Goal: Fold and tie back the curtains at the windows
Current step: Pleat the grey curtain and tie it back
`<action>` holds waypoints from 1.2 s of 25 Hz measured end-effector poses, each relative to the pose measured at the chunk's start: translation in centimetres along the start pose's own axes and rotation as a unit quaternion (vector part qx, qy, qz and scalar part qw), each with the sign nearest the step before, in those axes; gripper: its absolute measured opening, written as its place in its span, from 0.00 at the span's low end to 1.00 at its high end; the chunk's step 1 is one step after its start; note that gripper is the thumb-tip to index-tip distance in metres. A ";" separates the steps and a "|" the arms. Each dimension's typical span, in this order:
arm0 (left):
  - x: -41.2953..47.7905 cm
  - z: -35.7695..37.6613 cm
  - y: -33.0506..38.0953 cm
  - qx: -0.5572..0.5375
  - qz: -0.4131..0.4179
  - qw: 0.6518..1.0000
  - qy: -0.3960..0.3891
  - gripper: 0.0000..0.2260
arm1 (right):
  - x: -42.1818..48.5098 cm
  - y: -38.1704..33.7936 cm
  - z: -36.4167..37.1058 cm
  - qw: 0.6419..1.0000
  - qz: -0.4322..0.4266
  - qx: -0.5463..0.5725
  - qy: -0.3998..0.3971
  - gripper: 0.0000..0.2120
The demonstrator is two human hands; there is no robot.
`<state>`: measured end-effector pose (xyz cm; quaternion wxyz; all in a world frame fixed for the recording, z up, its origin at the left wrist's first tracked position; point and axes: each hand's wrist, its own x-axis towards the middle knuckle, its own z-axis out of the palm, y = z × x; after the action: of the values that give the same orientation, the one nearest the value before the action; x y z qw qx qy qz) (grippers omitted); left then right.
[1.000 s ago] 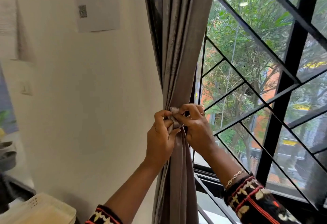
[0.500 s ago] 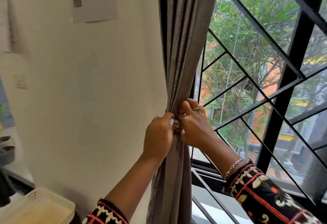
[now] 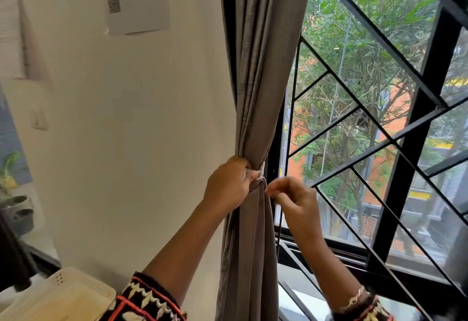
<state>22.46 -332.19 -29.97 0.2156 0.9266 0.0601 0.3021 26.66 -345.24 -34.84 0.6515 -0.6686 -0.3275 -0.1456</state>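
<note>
Curtain stayed bunched at its tie, gripped by the left hand, while the right hand had let go, loosely curled and seemingly empty just beside, suggesting the knot was done.

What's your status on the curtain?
Left hand grips gathered curtain. Right hand just beside it, blurred, grip unclear. Nothing in the way.
</note>
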 end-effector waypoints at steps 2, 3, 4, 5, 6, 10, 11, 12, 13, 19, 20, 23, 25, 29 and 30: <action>0.2 0.1 0.4 0.005 -0.015 0.999 -0.028 0.12 | -1.7 0.3 0.8 0.984 0.144 0.103 -0.027 0.11; 0.3 0.1 0.6 0.003 -0.020 0.999 -0.036 0.11 | -2.1 0.4 1.0 0.969 0.198 0.145 -0.033 0.10; 0.4 0.2 0.6 -0.008 -0.026 0.999 -0.045 0.10 | -2.2 0.4 1.1 0.954 0.235 0.183 -0.027 0.09; 0.4 0.2 0.7 -0.021 -0.031 0.998 -0.055 0.10 | -2.0 0.1 1.0 0.940 0.256 0.223 -0.021 0.08; 0.4 0.2 0.8 -0.033 -0.033 0.997 -0.064 0.10 | -1.5 -0.2 0.9 0.927 0.267 0.263 -0.017 0.09; -0.2 -0.2 1.0 -0.152 -0.007 0.985 -0.075 0.10 | -0.1 -1.4 1.1 0.892 0.281 0.355 0.001 0.08; -0.5 -0.4 0.9 -0.204 0.005 0.975 -0.092 0.08 | 0.2 -1.5 1.2 0.893 0.281 0.352 0.009 0.07; -0.7 -0.6 0.7 -0.250 0.015 0.963 -0.104 0.06 | 0.3 -1.5 1.1 0.897 0.278 0.344 0.016 0.05; -0.9 -0.5 0.2 -0.291 0.021 0.951 -0.097 0.06 | 0.5 -1.5 1.0 0.900 0.274 0.339 0.021 0.04; -2.0 1.6 -1.2 -0.405 0.009 0.903 0.140 0.11 | 0.3 -1.2 0.9 0.923 0.243 0.295 0.033 0.09; -2.0 1.7 -1.3 -0.414 0.009 0.897 0.154 0.10 | 0.4 -1.1 0.8 0.926 0.232 0.295 0.046 0.10; -1.7 1.8 -1.5 -0.461 -0.008 0.875 0.148 0.07 | 0.8 -0.9 0.2 0.927 0.211 0.301 0.072 0.09; -1.8 1.9 -1.4 -0.497 -0.019 0.857 0.136 0.07 | 1.0 -0.6 -0.1 0.927 0.210 0.302 0.077 0.08; -2.0 2.5 -1.1 -0.570 -0.058 0.810 0.125 0.05 | 1.4 0.6 -0.7 0.917 0.217 0.319 0.101 0.07; -2.0 2.7 -1.2 -0.581 -0.070 0.800 0.133 0.05 | 1.7 0.9 -0.8 0.914 0.222 0.322 0.112 0.07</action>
<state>22.46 -332.60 -33.49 0.7242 0.5712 -0.0337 0.3849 28.64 -345.55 -34.40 0.8794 -0.4576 -0.1247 0.0414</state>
